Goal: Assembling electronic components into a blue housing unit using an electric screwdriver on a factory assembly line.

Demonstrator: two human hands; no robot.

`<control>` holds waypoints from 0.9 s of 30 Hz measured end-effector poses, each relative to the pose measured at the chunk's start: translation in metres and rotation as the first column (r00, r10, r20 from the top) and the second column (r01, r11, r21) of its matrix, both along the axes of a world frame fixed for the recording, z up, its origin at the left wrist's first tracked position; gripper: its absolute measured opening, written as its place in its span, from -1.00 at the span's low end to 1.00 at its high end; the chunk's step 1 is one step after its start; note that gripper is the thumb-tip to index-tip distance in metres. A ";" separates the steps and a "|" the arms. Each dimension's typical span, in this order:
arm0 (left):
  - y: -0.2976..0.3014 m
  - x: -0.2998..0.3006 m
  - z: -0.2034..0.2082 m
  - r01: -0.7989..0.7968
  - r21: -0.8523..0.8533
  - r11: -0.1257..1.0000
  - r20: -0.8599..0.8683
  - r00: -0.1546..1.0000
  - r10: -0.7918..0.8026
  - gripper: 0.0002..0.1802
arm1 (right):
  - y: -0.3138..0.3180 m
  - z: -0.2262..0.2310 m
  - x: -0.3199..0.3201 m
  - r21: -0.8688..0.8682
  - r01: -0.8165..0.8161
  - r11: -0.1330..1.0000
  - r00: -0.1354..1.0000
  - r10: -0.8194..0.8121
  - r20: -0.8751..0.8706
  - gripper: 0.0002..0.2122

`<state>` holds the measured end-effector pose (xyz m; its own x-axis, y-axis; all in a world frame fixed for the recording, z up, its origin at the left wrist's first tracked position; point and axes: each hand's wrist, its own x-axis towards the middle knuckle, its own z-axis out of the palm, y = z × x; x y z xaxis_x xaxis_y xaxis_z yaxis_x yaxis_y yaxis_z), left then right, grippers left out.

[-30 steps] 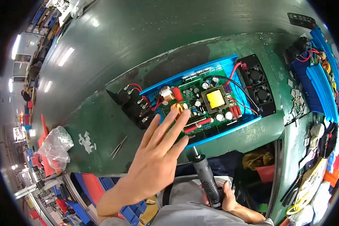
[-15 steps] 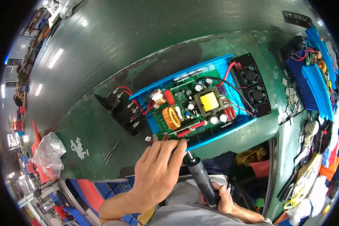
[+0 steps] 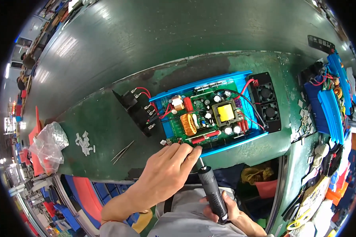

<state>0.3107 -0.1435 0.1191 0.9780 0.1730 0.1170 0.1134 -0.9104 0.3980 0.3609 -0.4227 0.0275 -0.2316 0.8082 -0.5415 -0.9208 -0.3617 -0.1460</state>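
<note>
A blue metal casing (image 3: 238, 146) lies on the green bench with its inside showing, a green circuit board (image 3: 205, 103) with coils, capacitors and a yellow-topped transformer (image 3: 226, 112) within. My left hand (image 3: 167, 169) is closed over the near side wall of the casing, its fingertips partly hidden. In my right hand (image 3: 230, 208) is a black electric screwdriver (image 3: 213, 192), pointing away from me, its bit up against the outside of that wall beside my left fingertips. Red wires link the casing to a black end panel (image 3: 137, 114) on its left. A black twin-fan panel (image 3: 266, 102) stands at its right end.
Tweezers (image 3: 122, 152), small white pieces (image 3: 84, 143) and a clear plastic bag (image 3: 50, 147) lie to the left. At the right are scattered metal pieces (image 3: 305, 120) and another blue casing (image 3: 330, 114). The bench's near edge runs just in front of me.
The whole view has shifted, so the bench things sit a little lower and nearer in it. Both hands keep their hold, and the screwdriver stays against the casing wall.
</note>
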 end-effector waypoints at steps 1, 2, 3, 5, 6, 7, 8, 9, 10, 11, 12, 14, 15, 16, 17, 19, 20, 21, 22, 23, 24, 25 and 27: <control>0.000 0.000 0.000 -0.005 0.008 1.000 0.013 1.000 0.005 -0.60 | 0.000 0.001 0.007 0.010 -0.043 0.999 0.994 0.042 0.102 -0.09; -0.002 0.002 -0.001 -0.021 0.008 1.000 0.007 1.000 0.021 -0.62 | -0.003 0.000 0.015 0.012 -0.084 0.996 0.975 0.080 0.207 -0.09; -0.005 0.003 -0.003 -0.036 0.007 0.999 0.004 0.999 0.036 -0.64 | -0.007 -0.003 0.021 0.009 -0.094 0.995 0.897 0.081 0.434 -0.17; -0.010 0.002 -0.010 -0.087 -0.026 0.996 0.069 0.994 0.088 -0.64 | -0.025 -0.010 0.028 -0.110 -0.103 0.989 0.668 0.151 0.729 -0.18; -0.011 0.000 -0.011 -0.137 -0.064 0.989 0.114 0.983 0.143 -0.65 | -0.032 -0.012 0.032 -0.142 -0.026 0.989 0.562 0.132 0.816 -0.18; -0.009 -0.003 -0.009 -0.144 -0.059 0.988 0.136 0.979 0.151 -0.65 | -0.038 -0.018 0.040 -0.107 0.069 0.992 0.566 0.049 0.823 -0.17; -0.008 -0.008 -0.007 -0.189 -0.037 0.981 0.223 0.956 0.192 -0.67 | -0.044 -0.021 0.048 -0.094 0.243 0.965 0.541 -0.054 0.839 -0.17; -0.008 -0.019 -0.004 -0.243 -0.016 0.970 0.300 0.924 0.237 -0.69 | -0.040 -0.015 0.063 -0.040 0.348 0.936 0.531 -0.162 0.832 -0.19; -0.004 -0.033 -0.004 -0.309 -0.030 0.951 0.331 0.894 0.301 -0.69 | -0.032 -0.004 0.076 -0.048 0.525 0.850 0.470 -0.242 0.849 -0.28; 0.000 -0.050 -0.002 -0.397 0.005 0.918 0.354 0.859 0.370 -0.69 | -0.017 0.017 0.093 0.033 0.528 0.849 0.322 -0.236 0.917 -0.39; 0.003 -0.067 -0.001 -0.495 0.054 0.867 0.383 0.813 0.439 -0.69 | -0.007 0.023 0.110 0.051 0.558 0.828 0.120 -0.142 0.982 -0.47; 0.012 -0.094 -0.013 -0.632 -0.022 0.775 0.366 0.716 0.594 -0.71 | -0.014 0.028 0.154 -0.183 0.611 0.770 -0.096 0.301 0.949 -0.62; 0.015 -0.102 -0.018 -0.690 -0.064 0.721 0.342 0.664 0.665 -0.72 | -0.002 0.029 0.165 -0.019 0.683 0.731 -0.160 0.175 0.972 -0.66; 0.022 -0.107 -0.023 -0.690 -0.046 0.723 0.338 0.670 0.661 -0.73 | 0.013 0.045 0.180 -0.100 0.637 0.764 -0.114 0.222 0.968 -0.60; 0.027 -0.117 -0.028 -0.695 -0.008 0.719 0.305 0.683 0.663 -0.73 | 0.016 0.043 0.199 -0.072 0.519 0.852 -0.400 0.316 0.860 -0.55; 0.028 -0.136 -0.043 -0.695 -0.047 0.717 0.226 0.692 0.685 -0.72 | 0.049 0.067 0.209 -0.010 0.378 0.926 -0.796 0.331 0.506 -0.64; 0.028 -0.142 -0.049 -0.682 -0.121 0.721 0.186 0.698 0.692 -0.72 | 0.070 0.077 0.206 0.124 0.290 0.949 -0.873 0.209 0.440 -0.68; 0.031 -0.147 -0.055 -0.633 -0.026 0.773 0.227 0.750 0.622 -0.77 | 0.093 0.092 0.194 0.173 0.190 0.967 -0.854 0.076 0.515 -0.71; 0.032 -0.149 -0.056 -0.651 -0.020 0.759 0.239 0.734 0.636 -0.77 | 0.116 0.106 0.179 0.219 0.102 0.970 -0.816 -0.044 0.576 -0.73; 0.032 -0.152 -0.055 -0.624 0.014 0.781 0.239 0.761 0.603 -0.79 | 0.141 0.115 0.162 0.236 -0.037 0.971 -0.778 -0.176 0.603 -0.79; 0.034 -0.155 -0.054 -0.590 0.044 0.806 0.235 0.791 0.565 -0.82 | 0.166 0.128 0.138 0.255 -0.143 0.956 -0.701 -0.280 0.656 -0.81; 0.035 -0.162 -0.056 -0.586 0.076 0.807 0.310 0.783 0.539 -0.83 | 0.190 0.135 0.118 0.210 -0.245 0.946 -0.721 -0.323 0.613 -0.83; 0.037 -0.174 -0.062 -0.631 -0.091 0.771 0.392 0.689 0.610 -0.83 | 0.237 0.146 0.075 0.205 -0.474 0.856 -0.628 -0.492 0.603 -0.84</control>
<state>0.1367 -0.1068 0.0567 0.5226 0.7081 0.4749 0.5098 -0.7060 0.4917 0.4358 -0.1856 0.1737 0.0966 0.8909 0.4438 0.8399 0.1663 -0.5166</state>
